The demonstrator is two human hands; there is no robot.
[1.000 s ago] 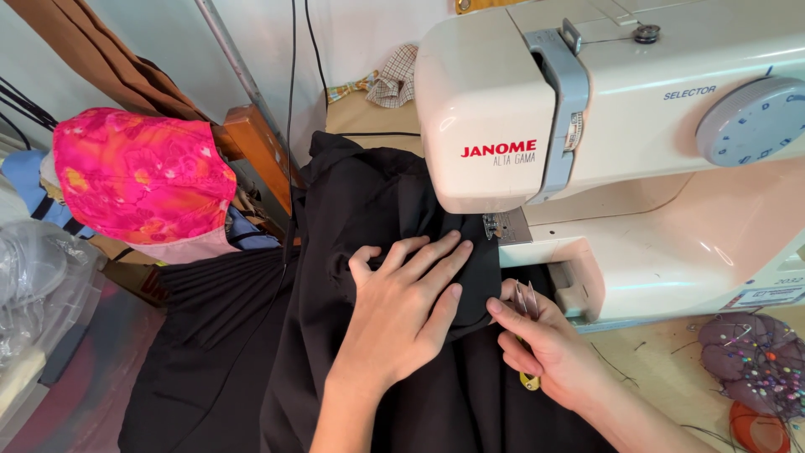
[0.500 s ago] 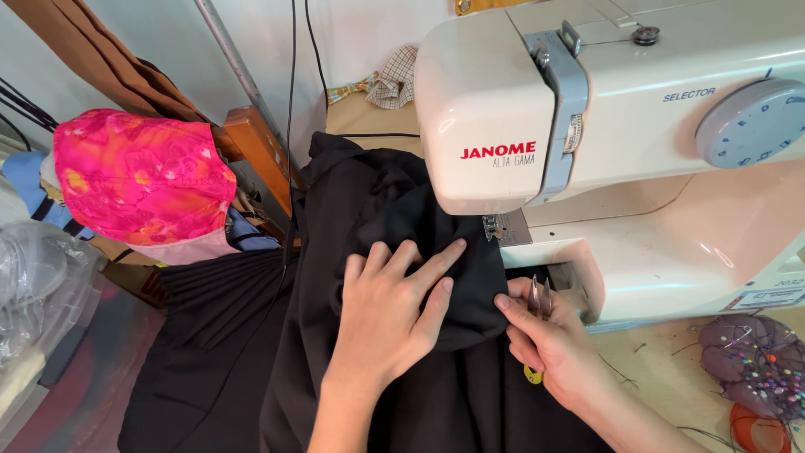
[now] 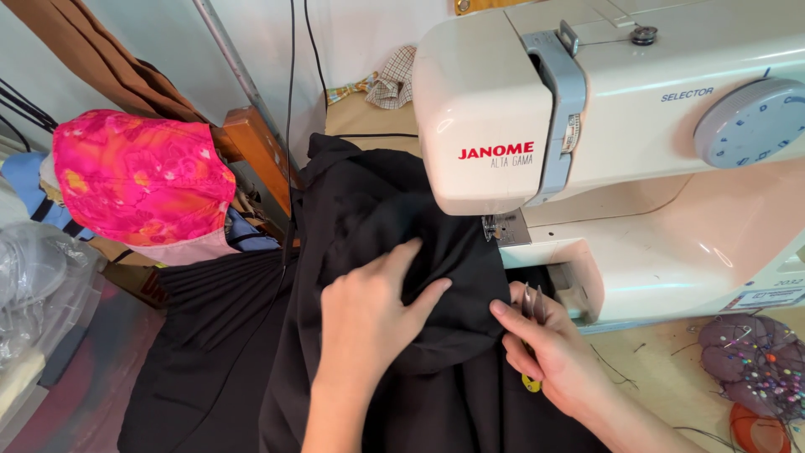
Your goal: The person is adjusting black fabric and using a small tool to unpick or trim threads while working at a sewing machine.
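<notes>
A white sewing machine (image 3: 620, 134) stands at the right, its presser foot (image 3: 493, 228) touching black fabric (image 3: 377, 226) that spreads across the table and hangs down to the left. My left hand (image 3: 369, 319) lies on the fabric just left of the needle, fingers bunching a fold. At the fabric's right edge, below the machine arm, my right hand (image 3: 549, 352) holds small metal scissors (image 3: 532, 304) with a yellow end. Its index finger touches the cloth.
A bright pink and orange cloth (image 3: 142, 180) covers something at the left. A purple pincushion (image 3: 755, 365) full of pins sits at the lower right on the wooden table (image 3: 662, 377). Clear plastic containers (image 3: 33, 285) stand at the far left. Checked fabric scraps (image 3: 390, 80) lie behind the machine.
My left hand has slid down and curled, gathering the black fabric. My right hand has shifted slightly right and lower with the scissors.
</notes>
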